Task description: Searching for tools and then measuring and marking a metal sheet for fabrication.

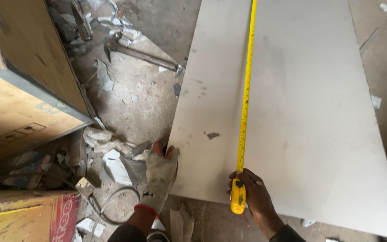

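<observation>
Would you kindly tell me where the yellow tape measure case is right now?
In the head view, the tape measure case sits in the right hand at the near edge of the pale board, right of the gloved left hand.

Board (310, 112) lies flat on floor (157, 103) ahead of you, to the right. Tape measure (246, 96) runs lengthwise on it; case (238, 197) at near edge, in your right hand (256, 197). Left hand (160, 177) at board's near-left corner. Rubble (113, 157) left of that; wooden crate (23, 76) farther left; pickaxe (139, 51) beyond, on floor
</observation>
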